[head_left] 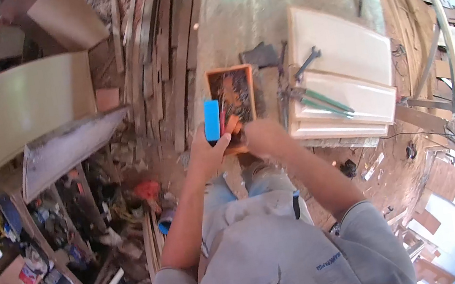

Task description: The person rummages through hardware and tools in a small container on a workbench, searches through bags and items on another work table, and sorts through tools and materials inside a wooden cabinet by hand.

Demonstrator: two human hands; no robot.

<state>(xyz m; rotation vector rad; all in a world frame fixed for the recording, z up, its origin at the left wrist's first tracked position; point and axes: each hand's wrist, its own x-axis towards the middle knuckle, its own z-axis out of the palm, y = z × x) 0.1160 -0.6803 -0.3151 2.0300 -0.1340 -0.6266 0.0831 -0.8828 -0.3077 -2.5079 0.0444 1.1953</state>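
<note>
My left hand (205, 153) is closed around a bright blue, block-shaped case (212, 120), its thumb along the near end. Just right of the thumb are a narrow red piece (222, 120) and an orange piece (233, 124); whether the hand also holds them is unclear. Below both hands lies an open orange-brown wooden box (251, 87) with many small dark metal pieces (236, 83) inside. My right hand (264, 137) is over the box's near right corner, fingers curled and slightly blurred. What it pinches, if anything, is hidden.
Pale panels (343, 44) are stacked on the right, bearing an open-end wrench (308, 61) and a green-handled tool (326, 104). Long wooden strips (166, 62) lie on the left. A cluttered shelf (56, 231) stands at lower left. A dark cloth-like piece (259, 56) sits beyond the box.
</note>
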